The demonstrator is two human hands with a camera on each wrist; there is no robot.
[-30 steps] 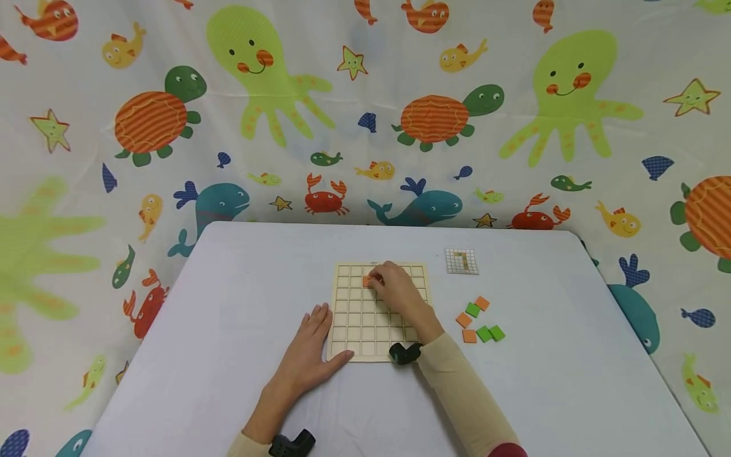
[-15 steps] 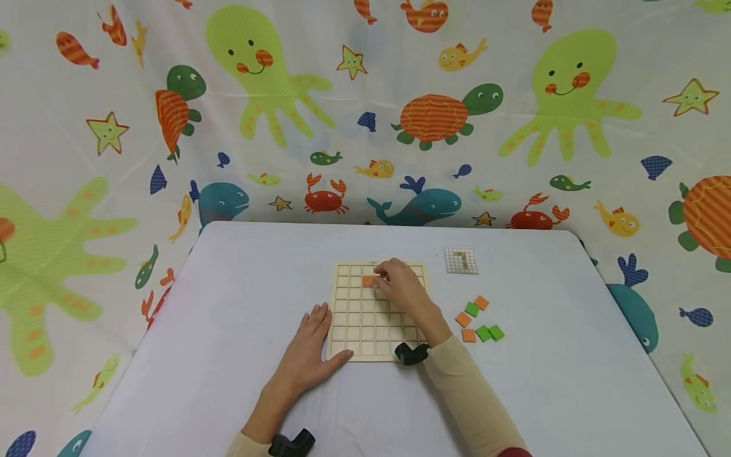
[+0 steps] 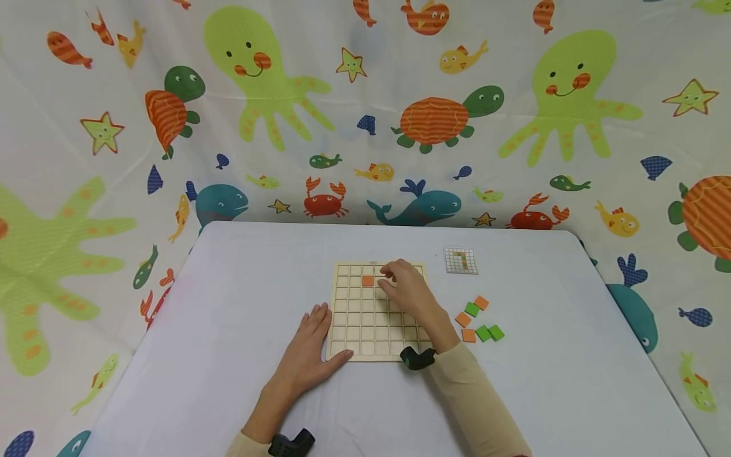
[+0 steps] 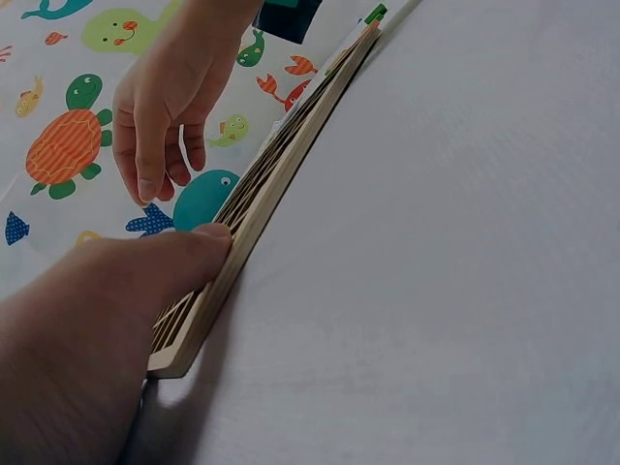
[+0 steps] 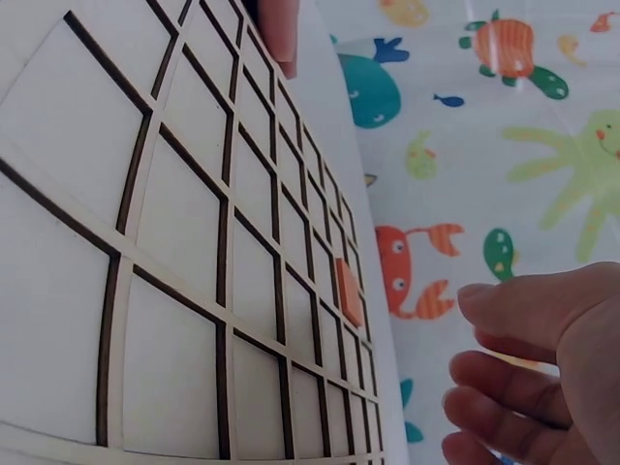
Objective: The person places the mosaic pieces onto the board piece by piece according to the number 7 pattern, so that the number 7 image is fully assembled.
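A wooden grid board (image 3: 367, 317) lies on the table with one orange square tile (image 3: 368, 281) in a cell near its far edge. My left hand (image 3: 305, 346) lies at the board's near left corner, fingers straight along the side and thumb (image 4: 208, 242) on the front rim. Over the board's far right part hovers my right hand (image 3: 408, 289), just right of the orange tile. Its fingers bend loosely with nothing between them; the right wrist view shows the fingertips apart from the tile.
Several loose orange and green tiles (image 3: 483, 333) lie right of the board. Behind them is a small card (image 3: 461, 261) printed with a grid pattern. A white cloth covers the table (image 3: 240, 279), and a sea-animal curtain (image 3: 354, 158) hangs behind it.
My right hand has let go of the orange tile and drawn a little to the right, leaving the tile in its cell. The left hand has stayed put.
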